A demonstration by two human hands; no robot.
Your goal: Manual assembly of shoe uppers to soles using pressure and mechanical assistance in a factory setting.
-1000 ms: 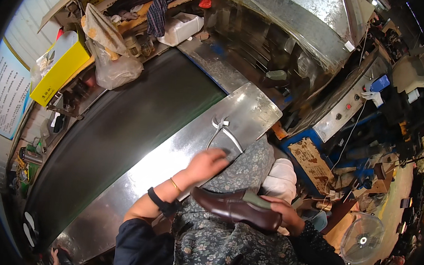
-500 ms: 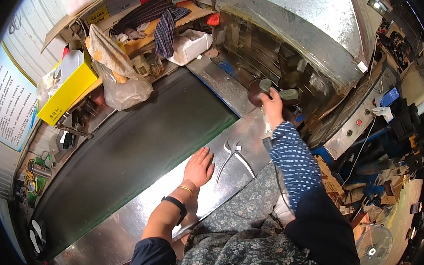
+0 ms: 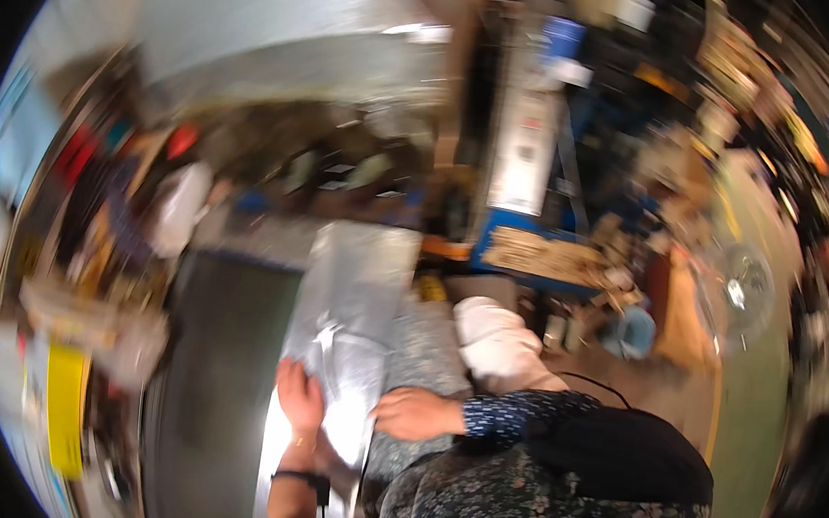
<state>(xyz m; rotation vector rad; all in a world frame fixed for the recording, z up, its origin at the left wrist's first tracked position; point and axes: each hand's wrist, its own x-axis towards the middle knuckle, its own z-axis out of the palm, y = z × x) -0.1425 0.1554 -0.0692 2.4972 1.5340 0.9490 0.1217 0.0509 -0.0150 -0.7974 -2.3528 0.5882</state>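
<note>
My left hand lies flat, fingers out, on the shiny metal ledge beside the dark belt. Just beyond its fingertips, pliers with pale handles rest on that ledge; they are blurred. My right hand is over the floral apron by the ledge's near edge, its fingers reaching left and nothing visible in them. A dark-blue sleeve with white marks covers that forearm. Past the ledge's far end are two grey-green pads, smeared by motion.
A yellow box and a white tray stand left of the belt. A large metal hood overhangs the far side. To the right are a pale control panel, cardboard, a light-blue bucket and a round fan.
The view has swung right, so the belt and pliers sit further left in it. My right hand has drawn back from the pads to the apron. My left hand stays on the ledge.
</note>
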